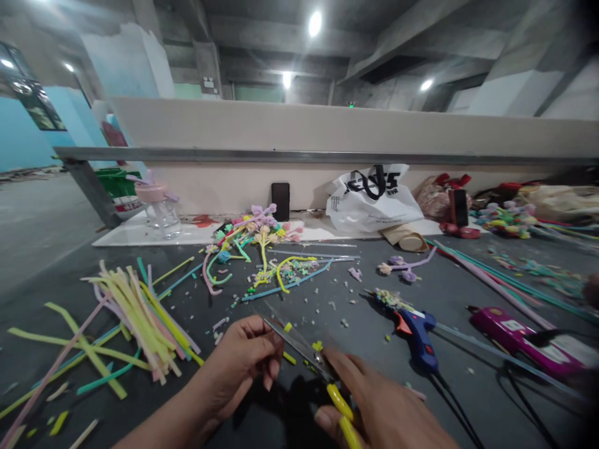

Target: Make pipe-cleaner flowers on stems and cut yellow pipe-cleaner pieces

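My right hand (pixel 374 399) grips a pair of scissors with yellow handles (pixel 340 402), their blades pointing up and left toward my other hand. At the blade tips, my left hand (pixel 250 352) is closed in a pinch; whatever its fingertips hold is hidden or too small to name. Small yellow cut pieces (pixel 289 358) lie on the dark table below and around the blades. Just beyond my hands are more scattered crumbs and a heap of pastel fuzzy-stem flowers (pixel 264 234). A blue glue gun (pixel 418 337) rests to the right of my right hand.
Pale yellow, pink and purple strips (pixel 135 318) lie piled at left. A magenta tool (pixel 528 340) with a black cord is at right. Along the back panel stand a clear bottle (pixel 161 215), a black phone (pixel 281 201) and a white bag (pixel 369 202). Part of another person's hand (pixel 592 290) shows at far right.
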